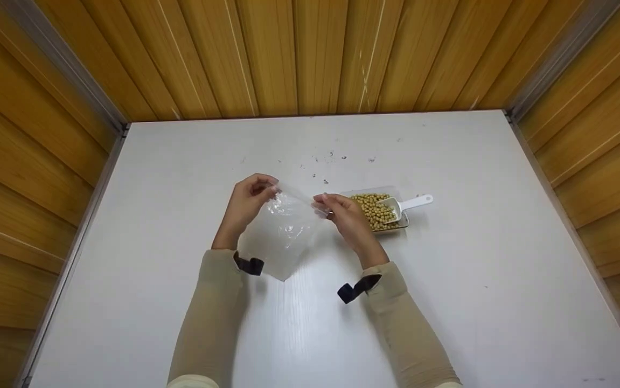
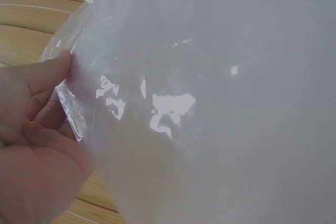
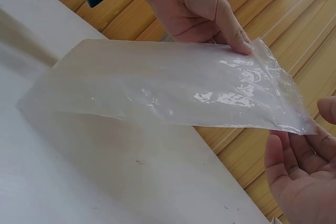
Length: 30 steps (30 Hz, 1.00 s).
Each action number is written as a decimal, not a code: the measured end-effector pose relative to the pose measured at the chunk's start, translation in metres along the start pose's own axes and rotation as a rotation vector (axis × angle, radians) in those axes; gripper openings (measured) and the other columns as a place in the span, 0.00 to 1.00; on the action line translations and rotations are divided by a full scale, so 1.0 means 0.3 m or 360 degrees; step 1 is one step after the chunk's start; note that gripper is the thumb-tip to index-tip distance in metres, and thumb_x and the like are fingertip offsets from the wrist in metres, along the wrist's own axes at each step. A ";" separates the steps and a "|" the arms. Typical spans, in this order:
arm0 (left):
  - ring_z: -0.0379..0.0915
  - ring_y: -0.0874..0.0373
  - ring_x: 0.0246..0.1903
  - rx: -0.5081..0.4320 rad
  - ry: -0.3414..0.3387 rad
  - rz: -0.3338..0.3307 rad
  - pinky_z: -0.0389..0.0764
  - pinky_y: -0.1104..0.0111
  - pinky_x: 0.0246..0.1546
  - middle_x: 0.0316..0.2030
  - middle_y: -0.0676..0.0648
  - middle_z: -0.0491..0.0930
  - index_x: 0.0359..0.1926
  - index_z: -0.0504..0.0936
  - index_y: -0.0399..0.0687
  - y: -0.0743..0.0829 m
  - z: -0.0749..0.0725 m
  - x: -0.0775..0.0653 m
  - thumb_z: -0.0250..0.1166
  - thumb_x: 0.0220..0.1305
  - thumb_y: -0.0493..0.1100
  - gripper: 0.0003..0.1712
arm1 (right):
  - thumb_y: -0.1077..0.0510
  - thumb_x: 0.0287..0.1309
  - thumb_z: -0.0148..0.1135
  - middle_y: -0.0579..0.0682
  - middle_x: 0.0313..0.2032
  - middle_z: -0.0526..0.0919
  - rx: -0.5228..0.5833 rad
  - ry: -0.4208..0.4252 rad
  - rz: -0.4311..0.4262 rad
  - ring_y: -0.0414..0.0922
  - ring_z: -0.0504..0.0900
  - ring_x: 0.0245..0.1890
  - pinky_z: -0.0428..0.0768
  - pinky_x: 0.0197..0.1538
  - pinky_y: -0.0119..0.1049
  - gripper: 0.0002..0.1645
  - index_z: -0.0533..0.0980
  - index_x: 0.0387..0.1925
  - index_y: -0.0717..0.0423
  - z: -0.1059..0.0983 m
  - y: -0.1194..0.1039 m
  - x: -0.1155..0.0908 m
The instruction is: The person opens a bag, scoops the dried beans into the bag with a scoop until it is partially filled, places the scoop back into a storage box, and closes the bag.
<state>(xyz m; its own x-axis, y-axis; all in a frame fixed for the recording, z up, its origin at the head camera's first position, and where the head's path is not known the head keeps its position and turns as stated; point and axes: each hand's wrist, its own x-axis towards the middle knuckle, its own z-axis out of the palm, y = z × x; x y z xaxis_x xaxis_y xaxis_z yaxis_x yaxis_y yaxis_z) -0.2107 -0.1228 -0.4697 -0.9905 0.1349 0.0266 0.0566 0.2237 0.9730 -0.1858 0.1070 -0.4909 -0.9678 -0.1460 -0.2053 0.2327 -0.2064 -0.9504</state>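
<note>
A clear, thin plastic bag [image 1: 290, 231] hangs between both hands above the white table, its lower corner pointing toward the person. My left hand [image 1: 250, 202] pinches one top corner between thumb and fingers; the thumb [image 2: 55, 72] lies on the near face of the film. At the other top corner, my right hand [image 1: 345, 215] holds the edge with its fingertips. In the right wrist view the right fingers [image 3: 278, 156] curl at that corner, with the thumb a little apart from the film. Nothing shows inside the bag, which looks flat, with its upper edge crinkled.
Just beyond the right hand stands a clear plastic container [image 1: 404, 221] of yellowish beans [image 1: 374, 207]. A white scoop [image 1: 417, 202] lies in the beans, handle out to the right. Small dark marks [image 1: 326, 181] dot the table [image 1: 482, 226]. Wood-panelled walls [image 1: 320, 59] border it.
</note>
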 end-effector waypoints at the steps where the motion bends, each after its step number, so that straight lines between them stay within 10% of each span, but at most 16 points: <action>1: 0.76 0.58 0.37 0.0002 -0.0013 0.0009 0.79 0.68 0.44 0.37 0.47 0.80 0.46 0.80 0.41 0.000 0.001 0.000 0.62 0.65 0.39 0.10 | 0.59 0.69 0.51 0.52 0.47 0.82 -0.0008 -0.0020 0.0018 0.40 0.81 0.47 0.77 0.53 0.33 0.18 0.77 0.49 0.69 -0.002 -0.002 -0.001; 30: 0.78 0.44 0.40 0.0080 -0.0297 0.0074 0.78 0.75 0.39 0.39 0.41 0.81 0.49 0.80 0.34 0.043 0.036 0.008 0.62 0.64 0.35 0.14 | 0.59 0.66 0.56 0.48 0.32 0.87 0.0160 -0.0332 0.0236 0.40 0.85 0.35 0.82 0.44 0.30 0.11 0.84 0.32 0.53 -0.034 0.001 -0.017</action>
<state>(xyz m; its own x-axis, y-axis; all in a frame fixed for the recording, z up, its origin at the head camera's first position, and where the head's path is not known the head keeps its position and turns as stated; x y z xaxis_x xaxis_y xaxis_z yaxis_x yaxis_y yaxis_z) -0.2112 -0.1093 -0.4595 -0.9466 0.3215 0.0239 0.1127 0.2603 0.9589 -0.1817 0.1176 -0.4924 -0.8841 -0.3758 -0.2777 0.3887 -0.2615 -0.8835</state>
